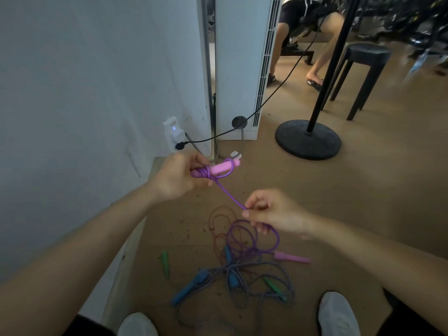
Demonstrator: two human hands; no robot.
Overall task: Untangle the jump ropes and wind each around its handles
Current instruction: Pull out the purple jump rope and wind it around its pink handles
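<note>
head view: left hand [178, 175] grip closed on the pink handle [221, 167], a few purple rope [231, 196] turns on it. right hand [271, 213] pinches the rope taut. risk: slack loops on the floor [363, 190] may snag the blue rope [244, 282], dragging its second handle [292, 257].
</note>
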